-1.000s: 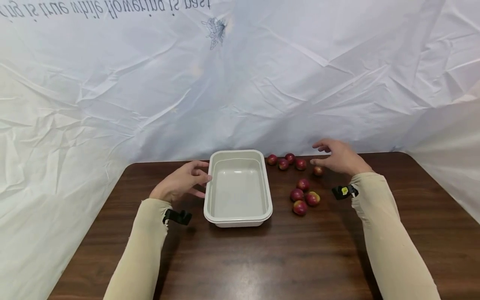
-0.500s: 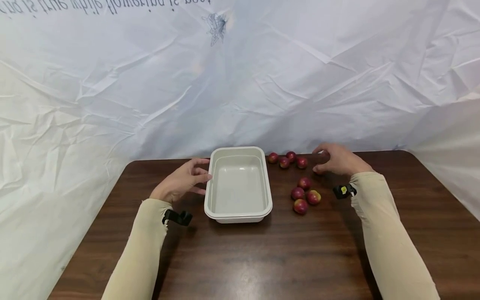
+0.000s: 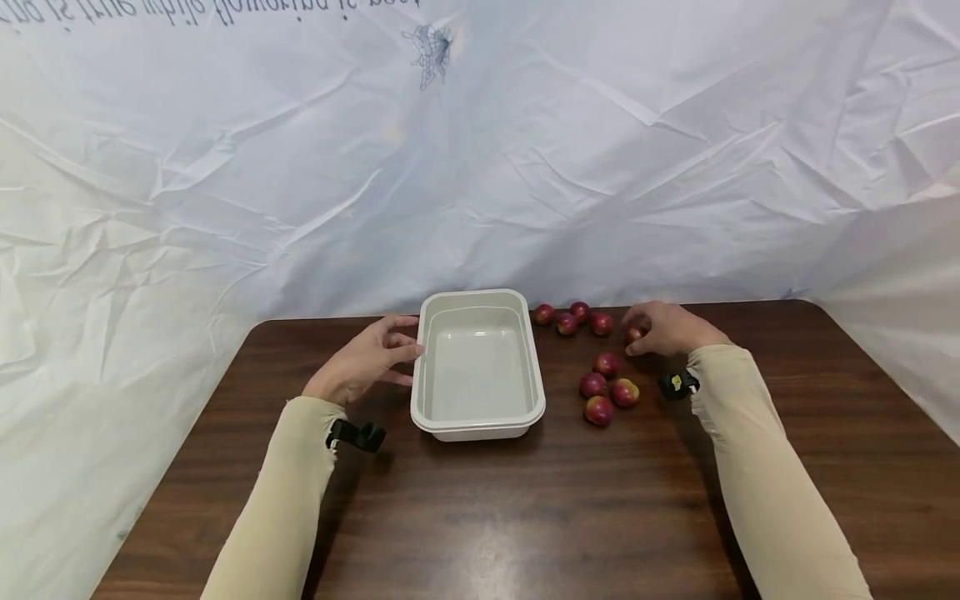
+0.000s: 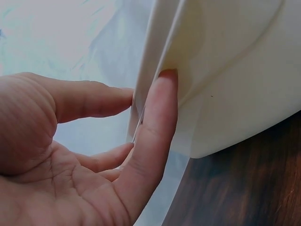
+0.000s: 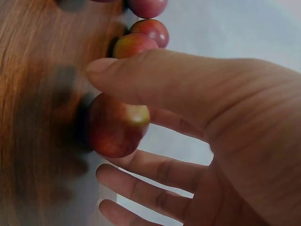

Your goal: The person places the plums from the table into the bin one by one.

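Observation:
In the head view a pale rectangular plastic tub point(image 3: 480, 430) stands on the table. My left hand point(image 3: 367, 354) holds its left rim; in the left wrist view the thumb point(image 4: 101, 100) and a finger point(image 4: 157, 117) lie on either side of the rim. To the right, my right hand point(image 3: 663, 329) has thumb and fingers curled round a small red plum point(image 3: 634, 335). The right wrist view shows this plum point(image 5: 115, 129), with a yellow patch, between thumb and fingers, close to the tabletop. Whether it touches the wood I cannot tell.
Several plums point(image 3: 598, 410) cluster right of the tub, and several more point(image 3: 566, 323) lie by the table's back edge. A brown wooden table point(image 3: 585, 508) spreads beneath. White wrinkled cloth point(image 3: 480, 167) hangs behind it and at the sides.
My right hand has come down over the lone plum, and its thumb and fingers have closed round it. The left hand stays at the tub's rim.

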`<state>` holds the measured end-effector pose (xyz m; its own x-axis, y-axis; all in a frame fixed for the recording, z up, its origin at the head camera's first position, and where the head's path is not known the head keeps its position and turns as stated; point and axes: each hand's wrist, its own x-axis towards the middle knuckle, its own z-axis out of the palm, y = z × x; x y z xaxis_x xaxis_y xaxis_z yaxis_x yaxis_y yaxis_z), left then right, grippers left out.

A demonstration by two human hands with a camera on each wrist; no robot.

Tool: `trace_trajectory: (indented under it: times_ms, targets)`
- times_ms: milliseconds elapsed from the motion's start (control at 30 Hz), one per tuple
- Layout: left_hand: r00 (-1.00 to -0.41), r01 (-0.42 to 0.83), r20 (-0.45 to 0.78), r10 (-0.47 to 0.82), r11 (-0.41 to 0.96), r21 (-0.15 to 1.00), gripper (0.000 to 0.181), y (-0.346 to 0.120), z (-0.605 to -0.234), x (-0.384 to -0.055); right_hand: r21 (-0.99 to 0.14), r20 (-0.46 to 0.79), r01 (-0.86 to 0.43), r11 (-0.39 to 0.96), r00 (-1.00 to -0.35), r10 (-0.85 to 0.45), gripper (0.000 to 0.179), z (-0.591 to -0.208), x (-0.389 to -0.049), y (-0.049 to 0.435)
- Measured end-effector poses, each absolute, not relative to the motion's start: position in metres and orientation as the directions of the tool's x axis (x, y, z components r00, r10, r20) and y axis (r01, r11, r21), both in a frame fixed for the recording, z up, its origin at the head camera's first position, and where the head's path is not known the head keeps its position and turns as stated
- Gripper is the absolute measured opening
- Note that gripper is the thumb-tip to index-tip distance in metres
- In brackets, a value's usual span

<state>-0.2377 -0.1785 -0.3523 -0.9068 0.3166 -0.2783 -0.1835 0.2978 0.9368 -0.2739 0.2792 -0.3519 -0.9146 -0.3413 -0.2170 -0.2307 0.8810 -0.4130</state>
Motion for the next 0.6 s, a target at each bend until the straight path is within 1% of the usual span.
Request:
trace_trajectory:
  times_ms: [267, 433, 600]
  targets:
    - [-0.905, -0.185, -0.282, 0.319, 0.300, 0.936, 0.063, -0.1786, -0.3518, -0.2379, -0.422, -0.202, -0.236, 0.875, -0.916, -0.345, 0.028, -0.3543, -0.2762, 0.2821]
    - [-0.904, -0.181, -0.278, 0.325, 0.300, 0.937, 0.063, -0.1790, -0.3523, -0.2383, -0.424, -0.180, -0.248, 0.871, -0.920, -0.349, 0.027, -0.3534, -0.2754, 0.2810]
    - [-0.904, -0.178, -0.277, 0.326, 0.301, 0.937, 0.062, -0.1793, -0.3522, -0.2380, -0.397, -0.137, -0.277, 0.875, -0.925, -0.355, 0.028, -0.3512, -0.2753, 0.2790]
